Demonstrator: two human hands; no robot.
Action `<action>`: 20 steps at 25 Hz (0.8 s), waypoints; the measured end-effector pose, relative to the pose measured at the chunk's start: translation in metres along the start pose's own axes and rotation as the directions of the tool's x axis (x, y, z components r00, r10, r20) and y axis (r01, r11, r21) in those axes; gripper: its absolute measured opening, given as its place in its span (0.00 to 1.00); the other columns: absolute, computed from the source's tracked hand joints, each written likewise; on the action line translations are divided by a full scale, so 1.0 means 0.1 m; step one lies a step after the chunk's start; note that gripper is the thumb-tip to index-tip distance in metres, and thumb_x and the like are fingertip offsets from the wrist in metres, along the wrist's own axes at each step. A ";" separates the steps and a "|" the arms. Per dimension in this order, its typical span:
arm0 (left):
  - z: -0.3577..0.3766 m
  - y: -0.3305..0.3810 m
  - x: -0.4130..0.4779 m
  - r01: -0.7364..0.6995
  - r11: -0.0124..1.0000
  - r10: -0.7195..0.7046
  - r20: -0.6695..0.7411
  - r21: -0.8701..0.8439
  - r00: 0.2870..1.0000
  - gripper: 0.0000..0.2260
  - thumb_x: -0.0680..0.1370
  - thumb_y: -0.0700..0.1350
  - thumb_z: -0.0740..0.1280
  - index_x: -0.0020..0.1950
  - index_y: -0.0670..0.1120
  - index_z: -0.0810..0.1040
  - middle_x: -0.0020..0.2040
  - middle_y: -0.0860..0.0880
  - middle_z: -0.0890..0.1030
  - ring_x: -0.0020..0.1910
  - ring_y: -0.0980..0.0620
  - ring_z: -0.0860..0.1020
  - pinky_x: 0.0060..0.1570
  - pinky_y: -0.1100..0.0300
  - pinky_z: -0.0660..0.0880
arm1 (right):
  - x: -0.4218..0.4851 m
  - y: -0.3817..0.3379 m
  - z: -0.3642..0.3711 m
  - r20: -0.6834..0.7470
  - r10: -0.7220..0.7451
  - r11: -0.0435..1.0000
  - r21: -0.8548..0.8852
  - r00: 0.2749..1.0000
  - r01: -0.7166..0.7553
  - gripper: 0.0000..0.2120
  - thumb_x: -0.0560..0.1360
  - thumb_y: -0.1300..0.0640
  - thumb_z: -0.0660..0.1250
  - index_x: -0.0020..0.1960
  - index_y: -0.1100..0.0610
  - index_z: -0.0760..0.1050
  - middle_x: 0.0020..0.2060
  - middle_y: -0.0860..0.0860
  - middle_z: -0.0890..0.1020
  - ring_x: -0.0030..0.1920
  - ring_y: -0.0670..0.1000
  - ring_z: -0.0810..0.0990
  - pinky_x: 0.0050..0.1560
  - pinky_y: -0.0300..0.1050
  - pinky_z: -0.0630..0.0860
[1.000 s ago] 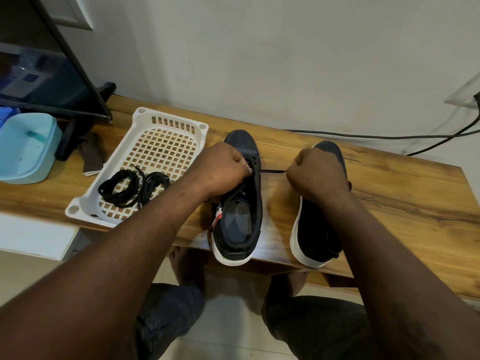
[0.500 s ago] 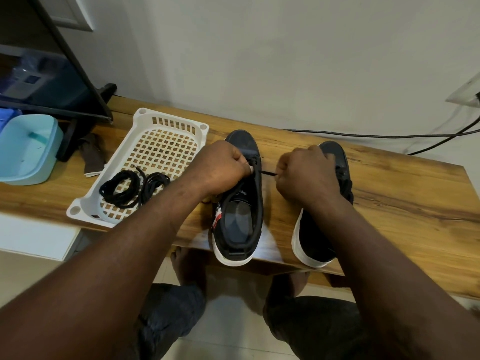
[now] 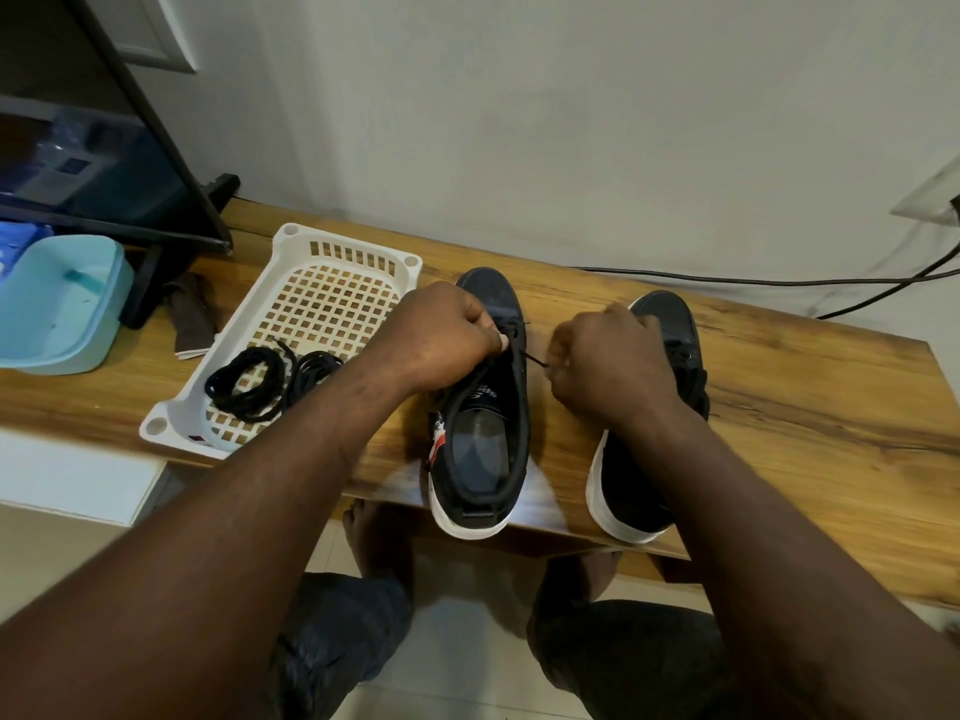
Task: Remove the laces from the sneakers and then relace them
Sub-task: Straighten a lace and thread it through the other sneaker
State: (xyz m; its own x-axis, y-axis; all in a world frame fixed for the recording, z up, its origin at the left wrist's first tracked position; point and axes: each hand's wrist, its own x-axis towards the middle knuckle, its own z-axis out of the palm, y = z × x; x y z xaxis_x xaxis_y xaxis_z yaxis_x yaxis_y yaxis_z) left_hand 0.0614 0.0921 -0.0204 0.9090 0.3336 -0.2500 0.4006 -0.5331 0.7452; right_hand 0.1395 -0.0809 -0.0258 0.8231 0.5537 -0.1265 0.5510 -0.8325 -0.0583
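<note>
Looks down, from the head camera, on a wooden worktop (image 3: 779,407) carrying two dark low sneakers with white soles, heels at the near edge and toes toward the wall. Clenches the left hand (image 3: 447,335) over the front eyelets of the sneaker beside the basket (image 3: 488,449), thumb and fingertips pinching there; cannot tell whether on the flap alone or on lace as well. Curls the right hand (image 3: 608,361) above the other sneaker (image 3: 670,324) and pinches the free end of a thin black lace (image 3: 535,360), stretched across the gap from the first sneaker's eyelet row. Probably handles as light, limp cord: no pushing it through a hole except by the stiffer tip, so best pinched right at that tip and pulled in line with the eyelet. Likely a soft upper too, giving under the fingers, on a light shoe apt to slide over the smooth wood; worth bracing at the eyelet flap, as the left hand does. Leaves two coiled black laces (image 3: 260,376) lying in the white basket (image 3: 291,241), with a pale blue tub (image 3: 62,304) farther left and a black cable (image 3: 727,279) along the wall.
</note>
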 end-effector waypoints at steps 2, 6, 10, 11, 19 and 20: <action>-0.02 -0.01 0.01 0.007 1.000 -0.007 -0.010 -0.004 1.000 0.07 0.79 0.49 0.73 0.42 0.50 0.86 0.42 0.53 0.85 0.44 0.54 0.83 0.44 0.58 0.75 | 0.01 0.04 0.00 0.055 0.092 0.993 -0.081 0.994 -0.088 0.05 0.78 0.53 0.66 0.50 0.50 0.81 0.48 0.50 0.82 0.60 0.57 0.76 0.69 0.62 0.67; -0.01 0.01 0.00 -0.023 1.000 0.023 -0.029 -0.007 0.999 0.07 0.79 0.49 0.74 0.42 0.50 0.86 0.41 0.54 0.85 0.44 0.55 0.82 0.46 0.57 0.76 | -0.01 -0.02 -0.05 -0.049 -0.039 0.985 0.167 0.998 0.047 0.08 0.77 0.49 0.71 0.57 0.44 0.81 0.54 0.44 0.83 0.62 0.54 0.75 0.68 0.61 0.66; 0.00 0.01 0.00 -0.043 0.999 0.043 -0.038 -0.009 0.998 0.07 0.79 0.48 0.74 0.42 0.49 0.86 0.41 0.54 0.85 0.44 0.56 0.82 0.45 0.57 0.78 | -0.03 -0.12 -0.02 -0.134 -0.100 0.977 0.174 0.986 0.122 0.05 0.79 0.52 0.66 0.51 0.45 0.81 0.46 0.44 0.84 0.53 0.52 0.79 0.66 0.60 0.68; -0.01 0.01 0.00 -0.043 0.999 0.043 -0.033 -0.016 0.999 0.07 0.79 0.48 0.74 0.43 0.49 0.86 0.41 0.54 0.85 0.43 0.56 0.82 0.44 0.57 0.77 | -0.02 -0.09 0.00 -0.105 -0.071 0.989 0.118 0.992 0.083 0.05 0.79 0.52 0.66 0.50 0.46 0.81 0.44 0.45 0.83 0.51 0.53 0.80 0.67 0.61 0.69; -0.08 -0.03 0.01 -0.045 0.991 0.036 -0.072 -0.122 0.997 0.08 0.78 0.47 0.75 0.41 0.45 0.86 0.41 0.52 0.86 0.42 0.53 0.83 0.50 0.50 0.81 | 0.01 -0.06 -0.02 -0.074 -0.040 0.969 0.240 0.996 0.057 0.06 0.77 0.49 0.70 0.54 0.44 0.81 0.45 0.42 0.84 0.54 0.51 0.82 0.67 0.60 0.72; -0.08 -0.03 0.01 -0.043 0.992 0.035 -0.071 -0.117 0.997 0.08 0.78 0.47 0.75 0.41 0.45 0.86 0.40 0.52 0.85 0.41 0.54 0.83 0.48 0.52 0.81 | 0.00 -0.10 -0.03 -0.106 -0.071 0.963 0.252 0.992 0.095 0.04 0.78 0.49 0.70 0.52 0.44 0.81 0.41 0.42 0.84 0.52 0.50 0.82 0.66 0.59 0.72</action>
State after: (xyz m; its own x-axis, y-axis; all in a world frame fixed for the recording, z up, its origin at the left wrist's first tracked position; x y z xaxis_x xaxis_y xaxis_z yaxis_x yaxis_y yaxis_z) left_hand 0.0604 0.1003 -0.0186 0.9119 0.3692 -0.1790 0.3445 -0.4521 0.8228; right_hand 0.1347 -0.0726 -0.0226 0.7920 0.6103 -0.0168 0.5746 -0.7543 -0.3175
